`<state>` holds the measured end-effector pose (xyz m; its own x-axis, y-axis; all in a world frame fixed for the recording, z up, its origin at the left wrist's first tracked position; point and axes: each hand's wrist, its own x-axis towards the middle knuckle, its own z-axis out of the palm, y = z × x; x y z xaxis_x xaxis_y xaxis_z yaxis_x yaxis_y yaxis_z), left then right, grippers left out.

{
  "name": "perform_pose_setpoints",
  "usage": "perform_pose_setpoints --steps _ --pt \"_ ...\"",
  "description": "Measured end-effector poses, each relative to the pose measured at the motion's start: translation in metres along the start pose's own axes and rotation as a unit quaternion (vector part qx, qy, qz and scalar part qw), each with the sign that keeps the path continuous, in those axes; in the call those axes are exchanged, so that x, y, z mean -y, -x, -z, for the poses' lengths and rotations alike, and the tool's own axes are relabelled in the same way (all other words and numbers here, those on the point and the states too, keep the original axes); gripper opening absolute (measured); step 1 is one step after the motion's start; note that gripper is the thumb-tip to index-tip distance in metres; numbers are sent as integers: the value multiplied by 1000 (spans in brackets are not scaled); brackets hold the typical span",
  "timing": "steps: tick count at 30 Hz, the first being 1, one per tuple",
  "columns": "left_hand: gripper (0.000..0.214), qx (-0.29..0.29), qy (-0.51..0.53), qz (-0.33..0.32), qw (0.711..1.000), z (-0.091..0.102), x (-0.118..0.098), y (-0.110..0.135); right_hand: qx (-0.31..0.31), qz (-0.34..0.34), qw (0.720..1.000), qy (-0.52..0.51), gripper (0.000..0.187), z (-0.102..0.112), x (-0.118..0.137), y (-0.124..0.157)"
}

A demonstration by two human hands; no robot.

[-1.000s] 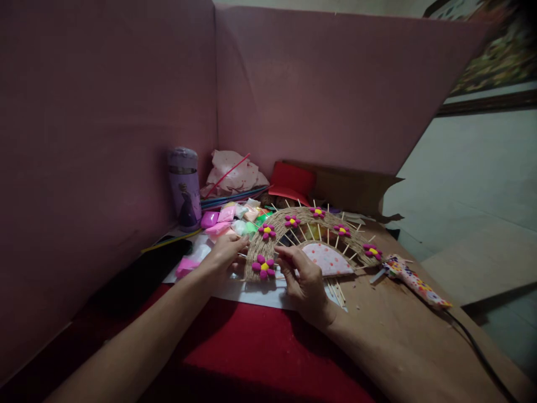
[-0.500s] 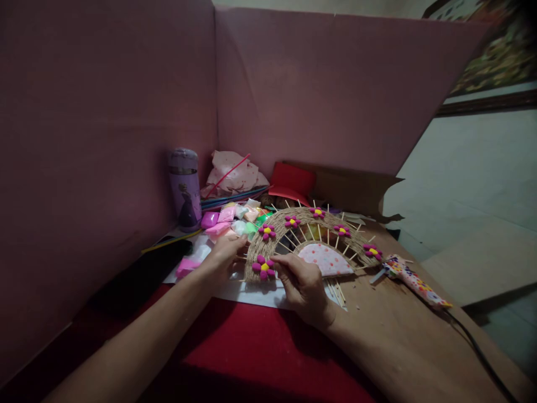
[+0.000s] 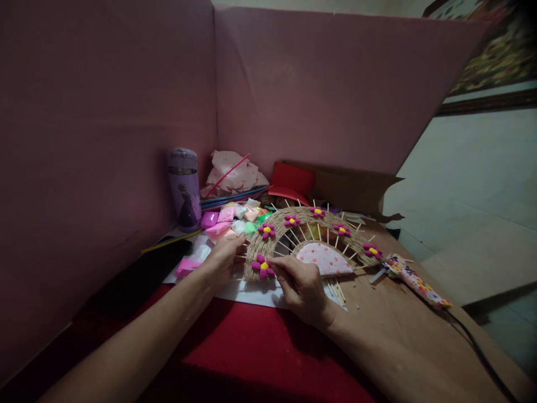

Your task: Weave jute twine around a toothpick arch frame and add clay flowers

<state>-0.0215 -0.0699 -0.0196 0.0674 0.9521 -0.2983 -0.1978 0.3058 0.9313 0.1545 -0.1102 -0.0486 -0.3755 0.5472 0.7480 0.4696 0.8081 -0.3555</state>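
A half-round arch wound in jute twine lies on the table, with toothpick spokes and several magenta clay flowers with yellow centres. My left hand grips the arch's left end, fingers curled on its outer edge. My right hand is pinched, with the fingertips at the lowest flower on the left leg of the arch. A pink dotted fan-shaped piece sits inside the arch.
Small packets of coloured clay are heaped behind the arch, beside a purple bottle. A patterned glue gun with a black cord lies at the right. Loose toothpicks, a red box and pink partition walls surround the work.
My right hand has slid left, from beside the fan piece to the lowest flower. The left hand has barely shifted on the arch's end.
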Motion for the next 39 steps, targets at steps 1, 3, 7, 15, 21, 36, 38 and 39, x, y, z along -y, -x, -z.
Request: perform_pose_setpoints --steps 1,3,7,15,21,36,38,39 --pt "20 -3 2 -1 1000 0 0 0 1 -1 1000 1 20 0 0 0" --pt "21 -9 8 -2 1000 0 0 0 2 0 1000 6 19 1 1 0" --pt "20 -16 23 -8 1000 0 0 0 9 4 1000 14 20 2 2 -1" --pt "22 -23 25 -19 999 1 1 0 30 -1 999 26 19 1 2 0" --pt "22 -17 17 -23 999 3 1 -1 29 -3 999 30 19 2 3 0" --pt "23 -33 3 -38 999 6 -4 0 48 -4 998 43 20 2 4 -1" --pt "22 -29 6 -41 999 7 -5 -1 54 -2 997 47 21 2 4 -1" --pt "21 -29 8 -41 999 7 -5 -1 56 -1 997 48 21 3 5 -1"
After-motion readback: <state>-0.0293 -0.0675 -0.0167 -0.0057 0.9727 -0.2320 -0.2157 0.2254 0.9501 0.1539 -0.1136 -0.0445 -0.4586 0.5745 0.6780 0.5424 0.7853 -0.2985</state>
